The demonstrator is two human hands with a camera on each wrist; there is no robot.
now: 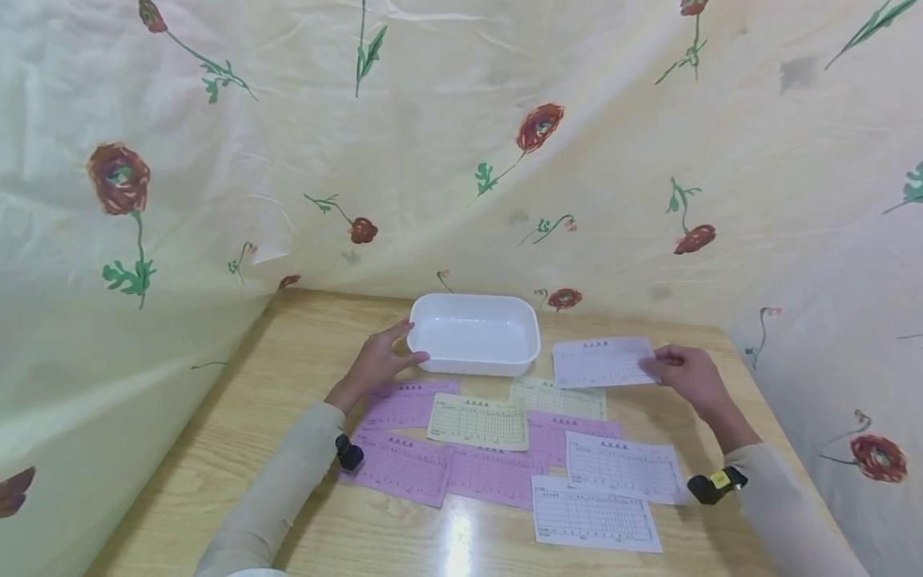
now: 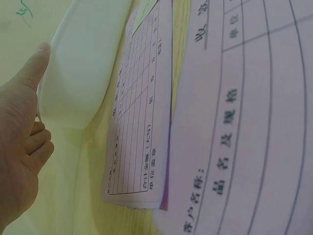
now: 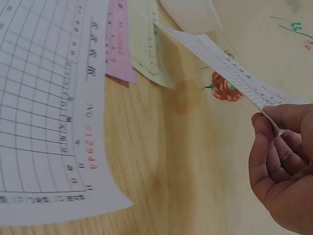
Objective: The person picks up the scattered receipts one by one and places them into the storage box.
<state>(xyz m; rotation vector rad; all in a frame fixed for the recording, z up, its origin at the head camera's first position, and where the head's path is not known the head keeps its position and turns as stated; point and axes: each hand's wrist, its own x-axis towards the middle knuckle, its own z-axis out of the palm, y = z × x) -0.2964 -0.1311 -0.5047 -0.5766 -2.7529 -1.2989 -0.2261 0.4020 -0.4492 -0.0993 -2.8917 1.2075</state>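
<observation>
A white plastic tray (image 1: pixel 473 368) stands at the back of the table, and my left hand (image 1: pixel 375 365) grips its left end. Seen from the left wrist, that hand (image 2: pixel 22 132) lies against the tray wall (image 2: pixel 80 63). My right hand (image 1: pixel 688 378) pinches the right edge of a white receipt slip (image 1: pixel 602 362), raised to the right of the tray. From the right wrist, thumb and fingers (image 3: pixel 286 110) hold the slip (image 3: pixel 220 61) near its corner. Pink receipt slips (image 1: pixel 404 466), yellow ones (image 1: pixel 479 422) and two white ones (image 1: pixel 594 513) lie in front of the tray, partly overlapping.
The wooden table (image 1: pixel 303 336) carries all the slips. A flower-patterned cloth (image 1: pixel 433 144) hangs behind the table and along both its sides, close behind the tray.
</observation>
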